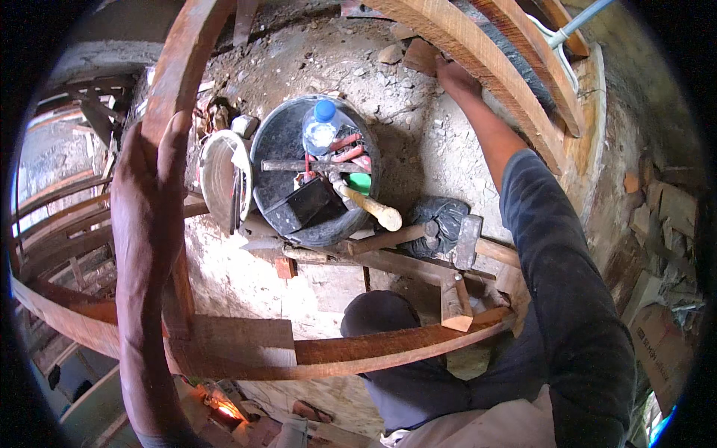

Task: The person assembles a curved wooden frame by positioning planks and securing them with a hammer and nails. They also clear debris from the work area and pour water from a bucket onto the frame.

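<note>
My left hand (149,175) is closed round an upright wooden beam (179,63) at the left, its thumb on one side and its fingers partly hidden on the other. At the far right, my right hand (457,81) reaches to the ground and grips a small brown wooden block (420,57); some of its fingers are hidden. The beam's lower part stands near a curved timber (396,349) that crosses in front of my legs. A short wood piece (455,306) rests on that timber's right end.
Between my arms stands a black bucket (261,142) with a blue-capped bottle (323,131), a hammer (366,207) and other tools. Beside it is a white bucket (216,179). A sledgehammer (468,243) lies near a black plastic bag (442,215). Curved ribs (478,60) arch over my right forearm.
</note>
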Action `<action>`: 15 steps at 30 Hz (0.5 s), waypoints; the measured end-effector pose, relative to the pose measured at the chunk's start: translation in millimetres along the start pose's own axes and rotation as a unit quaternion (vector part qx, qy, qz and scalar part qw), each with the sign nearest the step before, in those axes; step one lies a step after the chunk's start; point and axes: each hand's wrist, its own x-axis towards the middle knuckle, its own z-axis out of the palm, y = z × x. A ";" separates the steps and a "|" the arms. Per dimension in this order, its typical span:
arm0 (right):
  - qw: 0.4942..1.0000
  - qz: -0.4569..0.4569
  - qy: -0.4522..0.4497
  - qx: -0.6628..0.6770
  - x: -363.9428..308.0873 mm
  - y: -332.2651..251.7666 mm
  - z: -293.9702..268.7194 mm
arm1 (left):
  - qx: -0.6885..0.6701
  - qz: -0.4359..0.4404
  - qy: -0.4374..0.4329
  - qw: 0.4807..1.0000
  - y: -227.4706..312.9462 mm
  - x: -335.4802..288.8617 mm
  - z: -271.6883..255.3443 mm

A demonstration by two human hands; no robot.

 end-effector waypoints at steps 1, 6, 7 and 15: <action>1.000 0.022 0.007 -0.002 -1.1 0.8 2.4 | -0.025 0.017 0.005 1.000 -0.7 -2.0 1.7; 0.990 0.129 -0.043 -0.043 -0.7 8.0 15.3 | 0.051 0.071 -0.021 0.996 -10.6 0.6 -2.1; 0.989 0.141 -0.039 -0.038 1.6 9.8 15.5 | 0.019 0.055 -0.028 0.998 -11.9 -0.1 -2.3; 0.989 0.126 -0.080 -0.023 21.9 33.2 9.1 | -0.007 0.037 0.010 0.999 -3.9 -2.8 6.5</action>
